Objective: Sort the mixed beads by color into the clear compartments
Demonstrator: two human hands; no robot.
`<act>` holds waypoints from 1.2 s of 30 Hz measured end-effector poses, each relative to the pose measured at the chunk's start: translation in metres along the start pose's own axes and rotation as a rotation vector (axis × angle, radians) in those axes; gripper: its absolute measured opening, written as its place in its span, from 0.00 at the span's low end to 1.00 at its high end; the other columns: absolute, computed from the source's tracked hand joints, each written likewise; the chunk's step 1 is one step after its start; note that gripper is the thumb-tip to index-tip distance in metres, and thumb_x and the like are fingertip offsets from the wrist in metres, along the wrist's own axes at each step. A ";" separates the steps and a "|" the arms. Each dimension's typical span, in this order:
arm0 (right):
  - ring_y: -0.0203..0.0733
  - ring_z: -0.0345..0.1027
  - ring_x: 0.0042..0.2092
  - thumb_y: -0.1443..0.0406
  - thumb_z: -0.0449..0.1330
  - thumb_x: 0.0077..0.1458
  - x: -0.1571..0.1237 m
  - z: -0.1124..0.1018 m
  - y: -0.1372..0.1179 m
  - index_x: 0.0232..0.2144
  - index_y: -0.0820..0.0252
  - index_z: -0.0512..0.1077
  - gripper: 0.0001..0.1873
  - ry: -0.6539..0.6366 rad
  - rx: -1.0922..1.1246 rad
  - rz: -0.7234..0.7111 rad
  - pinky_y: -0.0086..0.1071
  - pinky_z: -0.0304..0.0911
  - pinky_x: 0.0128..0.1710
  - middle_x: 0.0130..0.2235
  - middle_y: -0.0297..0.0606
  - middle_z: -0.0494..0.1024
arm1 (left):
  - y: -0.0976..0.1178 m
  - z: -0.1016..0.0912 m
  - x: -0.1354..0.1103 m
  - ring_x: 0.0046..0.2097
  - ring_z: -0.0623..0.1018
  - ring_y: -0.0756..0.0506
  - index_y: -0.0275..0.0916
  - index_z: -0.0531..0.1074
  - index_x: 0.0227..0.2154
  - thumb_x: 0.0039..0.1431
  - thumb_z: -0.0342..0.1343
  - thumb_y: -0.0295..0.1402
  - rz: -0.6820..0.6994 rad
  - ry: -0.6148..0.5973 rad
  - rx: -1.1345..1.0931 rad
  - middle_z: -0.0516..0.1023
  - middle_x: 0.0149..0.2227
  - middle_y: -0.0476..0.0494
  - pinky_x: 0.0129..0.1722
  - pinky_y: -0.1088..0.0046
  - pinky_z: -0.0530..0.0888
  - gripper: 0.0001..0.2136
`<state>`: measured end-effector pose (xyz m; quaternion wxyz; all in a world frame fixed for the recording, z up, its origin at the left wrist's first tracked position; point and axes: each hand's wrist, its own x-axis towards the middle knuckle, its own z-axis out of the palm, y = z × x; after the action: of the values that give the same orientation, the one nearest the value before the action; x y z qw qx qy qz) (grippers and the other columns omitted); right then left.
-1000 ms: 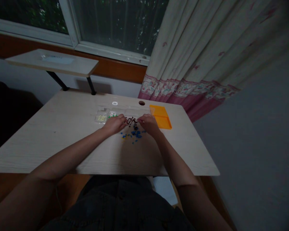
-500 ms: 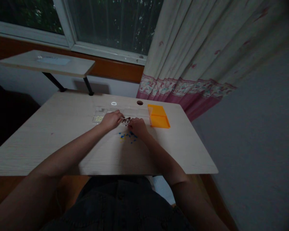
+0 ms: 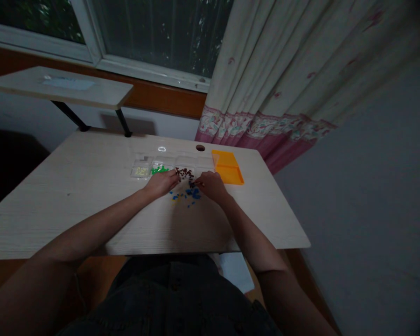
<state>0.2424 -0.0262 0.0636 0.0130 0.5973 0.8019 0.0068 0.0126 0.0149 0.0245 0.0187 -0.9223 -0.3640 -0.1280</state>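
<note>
Small dark brown pieces [image 3: 185, 173] lie in and in front of a clear compartment tray [image 3: 175, 157], between my two hands. At their left edge is my left hand [image 3: 161, 183], its fingers bent together at the tips; anything in them is too small to make out. My right hand [image 3: 213, 185] is on the other side, fingers pinched low over the dark pieces; what they hold is not clear. Just nearer to me, blue pieces [image 3: 193, 193] and a few yellow ones [image 3: 175, 198] are scattered on the table. Green pieces [image 3: 159, 170] fill a compartment behind my left hand.
Pale yellow pieces [image 3: 140, 171] sit in the tray's left compartment. To the right is an open orange case [image 3: 230, 174] on the wooden table [image 3: 259, 210]. A round hole [image 3: 200, 148] is behind the tray. A raised shelf [image 3: 91, 95] stands at the back left.
My left hand has drawn back toward me, uncovering the green pieces. My right hand has shifted right, away from the brown pieces, so more brown and blue pieces show. The view has tilted slightly.
</note>
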 end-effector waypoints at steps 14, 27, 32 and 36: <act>0.48 0.66 0.48 0.58 0.52 0.63 0.010 0.003 -0.008 0.44 0.52 0.76 0.15 -0.036 -0.071 0.007 0.41 0.54 0.49 0.45 0.43 0.76 | 0.003 0.000 0.008 0.40 0.76 0.45 0.38 0.75 0.39 0.67 0.46 0.36 0.016 -0.020 0.009 0.73 0.41 0.40 0.34 0.72 0.69 0.13; 0.45 0.66 0.48 0.60 0.53 0.62 0.010 0.005 -0.004 0.40 0.54 0.78 0.14 0.004 0.018 -0.009 0.37 0.53 0.48 0.43 0.42 0.78 | 0.004 -0.017 0.021 0.39 0.76 0.45 0.40 0.75 0.39 0.67 0.44 0.40 -0.066 0.023 0.021 0.73 0.41 0.41 0.33 0.71 0.68 0.15; 0.43 0.65 0.49 0.61 0.55 0.62 0.018 -0.005 0.005 0.41 0.54 0.78 0.13 0.149 0.161 0.026 0.35 0.52 0.50 0.44 0.40 0.78 | -0.006 -0.024 0.040 0.39 0.75 0.44 0.39 0.77 0.39 0.66 0.45 0.40 -0.111 0.088 -0.022 0.73 0.40 0.40 0.34 0.70 0.68 0.16; 0.45 0.63 0.49 0.59 0.55 0.62 0.035 -0.014 0.001 0.39 0.54 0.79 0.13 0.134 0.178 0.045 0.37 0.51 0.49 0.43 0.40 0.78 | -0.004 -0.022 0.037 0.39 0.75 0.44 0.41 0.77 0.43 0.66 0.46 0.39 -0.098 0.067 -0.008 0.73 0.40 0.41 0.34 0.70 0.68 0.15</act>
<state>0.2325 0.0077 0.0769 -0.0936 0.6120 0.7849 -0.0242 0.0312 0.0398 0.0553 0.0207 -0.8987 -0.4074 -0.1612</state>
